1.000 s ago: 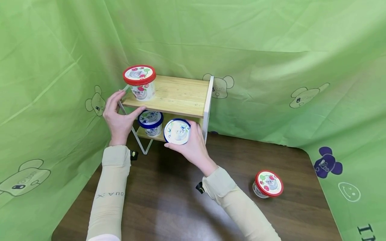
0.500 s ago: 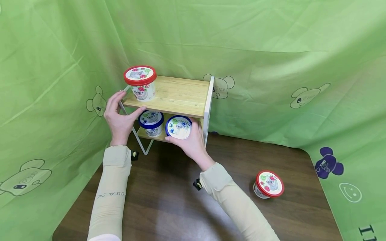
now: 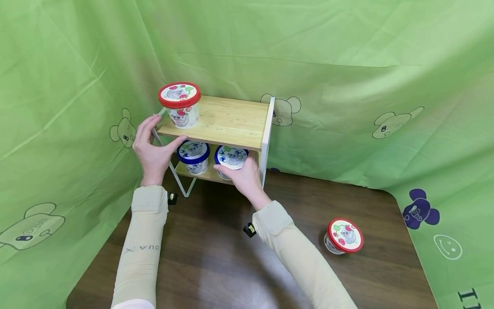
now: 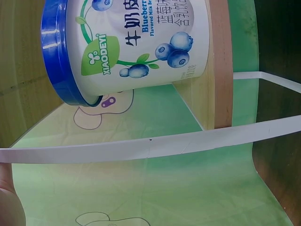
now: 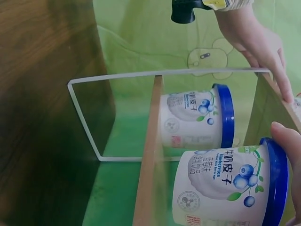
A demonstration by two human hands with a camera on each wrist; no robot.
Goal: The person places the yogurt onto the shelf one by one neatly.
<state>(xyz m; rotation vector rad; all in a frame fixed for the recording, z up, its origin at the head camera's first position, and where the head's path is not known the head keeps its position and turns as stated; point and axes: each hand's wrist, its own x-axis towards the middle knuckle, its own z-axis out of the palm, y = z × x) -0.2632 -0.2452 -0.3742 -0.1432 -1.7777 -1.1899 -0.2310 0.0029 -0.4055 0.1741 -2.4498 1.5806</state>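
A small two-tier wooden rack [image 3: 235, 124] with a white metal frame stands at the back. My left hand [image 3: 153, 154] grips its upper left corner, thumb along the front edge of the top board. My right hand [image 3: 247, 177] holds a blue-lidded blueberry tub [image 3: 231, 158] by its lid, fingers on the far side. In the right wrist view, this held tub [image 5: 225, 188] is upright between the boards, its base close over the lower one. Left of it on the lower board sits a second blue-lidded tub [image 3: 194, 155], large in the left wrist view.
On the top board, at its left end, stands a red-lidded tub [image 3: 179, 105]. Another red-lidded tub [image 3: 343, 236] is on the dark wooden table [image 3: 216, 257] at the right. Green printed cloth [image 3: 328, 86] hangs behind and along both sides.
My right hand has moved the blue-lidded tub away from me, in under the top board, its tilted lid levelling out. The left hand stays on the rack's corner.
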